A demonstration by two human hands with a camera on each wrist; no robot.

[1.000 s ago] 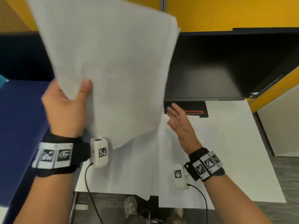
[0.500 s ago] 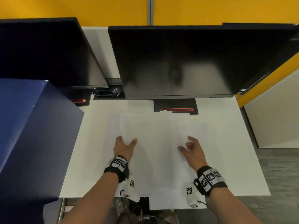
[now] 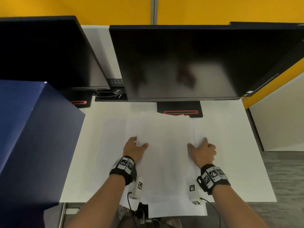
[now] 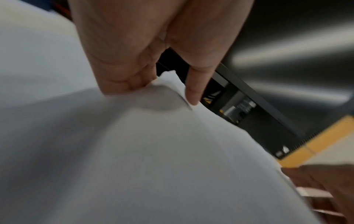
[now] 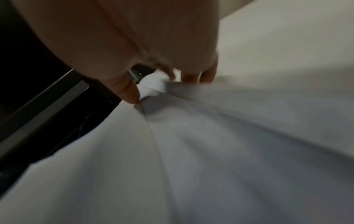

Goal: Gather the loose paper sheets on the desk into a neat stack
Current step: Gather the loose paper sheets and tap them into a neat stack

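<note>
White paper sheets (image 3: 164,145) lie overlapped in the middle of the white desk (image 3: 230,153), some hanging over its front edge. My left hand (image 3: 135,146) grips the left edge of the sheets, thumb on top and fingers beneath; in the left wrist view the paper (image 4: 153,151) bulges up under that hand (image 4: 162,84). My right hand (image 3: 201,148) grips the right edge. The right wrist view shows its fingers (image 5: 191,75) bunching the crumpled paper (image 5: 210,144). My right hand (image 4: 325,189) also shows at the lower right of the left wrist view.
Two dark monitors (image 3: 197,63) (image 3: 41,55) stand at the back of the desk, and the right one's black base (image 3: 180,109) touches the far edge of the sheets. A blue box (image 3: 32,137) borders the desk's left side. Grey floor lies to the right.
The sheets held high in my left hand came down onto the desk. Both hands then moved onto the sides of the pile and took hold of its edges.
</note>
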